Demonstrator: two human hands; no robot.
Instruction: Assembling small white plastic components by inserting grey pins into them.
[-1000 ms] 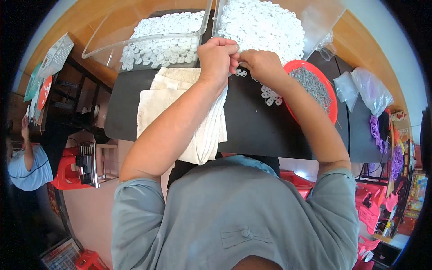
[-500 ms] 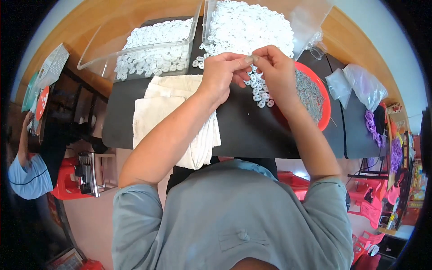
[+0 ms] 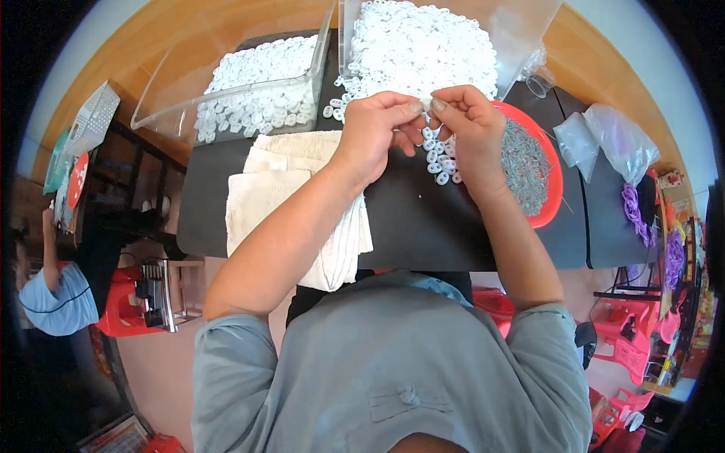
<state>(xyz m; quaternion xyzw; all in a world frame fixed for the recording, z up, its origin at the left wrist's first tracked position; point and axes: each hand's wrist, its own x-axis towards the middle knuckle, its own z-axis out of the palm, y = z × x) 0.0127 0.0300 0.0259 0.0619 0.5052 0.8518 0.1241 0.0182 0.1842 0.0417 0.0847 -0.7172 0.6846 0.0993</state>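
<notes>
My left hand (image 3: pixel 375 130) and my right hand (image 3: pixel 476 128) meet above the far half of the dark table. Their thumbs and fingertips pinch a small white plastic piece (image 3: pixel 426 105) between them, largely covered by the fingers. Just below lies a loose group of white oval pieces with two holes (image 3: pixel 442 160). To the right of my right hand, a red round tray (image 3: pixel 556 192) holds a heap of thin grey bits (image 3: pixel 526 170), too small to make out. Behind my hands, a clear bin (image 3: pixel 347 45) is full of white oval pieces (image 3: pixel 419 49).
A second clear bin (image 3: pixel 226 97) with white pieces stands far left. Folded cream cloths (image 3: pixel 279 196) lie beside my left forearm. Clear plastic bags (image 3: pixel 615 140) rest on the right. At far left a person in a blue shirt (image 3: pixel 60 298) works by another table.
My thumbs have moved slightly apart, and the white piece now shows between them. The whole view has shifted a little.
</notes>
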